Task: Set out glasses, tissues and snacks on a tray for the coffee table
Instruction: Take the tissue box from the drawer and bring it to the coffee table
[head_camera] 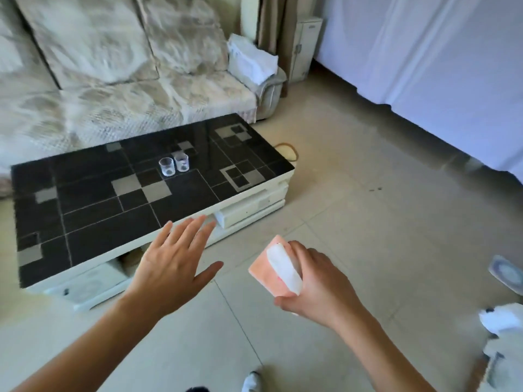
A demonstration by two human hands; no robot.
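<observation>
On coffee table (pixel 85 193): 2 glasses (pixel 173 166) | right hand (pixel 319 287) grips 1 tissue pack (pixel 271 275) | left hand (pixel 172 267) spread, empty

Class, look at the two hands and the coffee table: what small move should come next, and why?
Probably carry the tissue pack forward and set it by the two glasses. The right hand grips it short of the table, the left hand is open and free, and no tray is in view.
</observation>
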